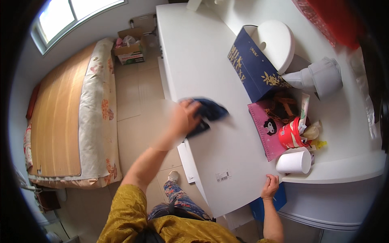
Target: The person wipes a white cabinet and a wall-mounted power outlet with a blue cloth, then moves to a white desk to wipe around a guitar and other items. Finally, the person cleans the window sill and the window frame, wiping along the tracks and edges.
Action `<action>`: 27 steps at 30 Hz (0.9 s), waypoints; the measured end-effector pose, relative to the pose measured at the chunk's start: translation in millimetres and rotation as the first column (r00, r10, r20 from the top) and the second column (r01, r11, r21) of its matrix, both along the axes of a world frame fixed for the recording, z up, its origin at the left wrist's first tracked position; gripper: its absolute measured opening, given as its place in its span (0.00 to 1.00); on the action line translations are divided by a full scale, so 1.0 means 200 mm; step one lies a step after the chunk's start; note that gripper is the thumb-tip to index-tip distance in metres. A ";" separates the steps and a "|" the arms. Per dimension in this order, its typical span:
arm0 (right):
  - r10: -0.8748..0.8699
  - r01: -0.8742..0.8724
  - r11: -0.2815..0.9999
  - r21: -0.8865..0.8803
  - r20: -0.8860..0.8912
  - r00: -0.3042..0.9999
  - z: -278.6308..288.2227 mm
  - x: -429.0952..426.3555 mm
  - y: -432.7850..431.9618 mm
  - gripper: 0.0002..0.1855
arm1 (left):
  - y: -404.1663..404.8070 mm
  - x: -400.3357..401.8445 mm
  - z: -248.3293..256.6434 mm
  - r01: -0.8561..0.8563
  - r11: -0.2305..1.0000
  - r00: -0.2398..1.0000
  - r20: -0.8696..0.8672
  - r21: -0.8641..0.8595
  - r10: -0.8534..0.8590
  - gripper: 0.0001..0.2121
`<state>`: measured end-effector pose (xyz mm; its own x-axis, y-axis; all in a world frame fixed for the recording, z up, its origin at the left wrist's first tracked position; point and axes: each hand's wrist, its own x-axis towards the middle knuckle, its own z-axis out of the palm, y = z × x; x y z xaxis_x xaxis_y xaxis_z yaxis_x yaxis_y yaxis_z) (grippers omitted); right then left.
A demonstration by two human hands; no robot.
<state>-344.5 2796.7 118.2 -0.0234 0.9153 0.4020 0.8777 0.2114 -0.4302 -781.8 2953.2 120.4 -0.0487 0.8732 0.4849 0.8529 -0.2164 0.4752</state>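
Note:
A long white desk [209,73] stretches away before me. My left hand [190,112] presses a dark blue cloth [212,110] onto the desk top by its left edge; both are motion-blurred, and part of the cloth lies under the fingers. My right hand [270,186] rests with curled fingers at the near right edge of the desk. Whether it grips that edge is not plain. A barcode sticker [223,176] lies flat on the surface between my hands.
Along the desk's right side stand a navy gift box [249,65] with a white round item [275,44], a pink notebook [263,130], a red tub [288,133] of small items and a white cylinder [293,162]. A bed [60,121] and a cardboard box [130,53] are on the left.

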 end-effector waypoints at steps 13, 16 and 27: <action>-0.015 0.015 1.000 0.013 0.002 1.000 0.01 -0.01 0.03 0.07 | 0.31 0.56 0.09 0.561 0.821 0.820 -0.066 -0.101 -0.569 0.20; -0.031 0.031 0.999 0.018 0.004 1.000 0.01 -0.02 0.03 0.07 | 0.16 0.51 0.09 0.676 0.733 0.719 -0.152 -0.073 -0.678 0.23; -0.262 0.293 0.954 -0.068 0.291 0.920 0.07 -0.18 0.04 0.08 | 0.94 -0.64 0.08 -0.256 0.966 0.960 -0.105 0.026 0.258 0.15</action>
<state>-379.9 2805.7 131.4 0.1422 0.9384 0.3148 0.9813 -0.0919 -0.1691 -909.8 3141.1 136.4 -0.2180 0.8323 0.5097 0.9262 0.0118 0.3769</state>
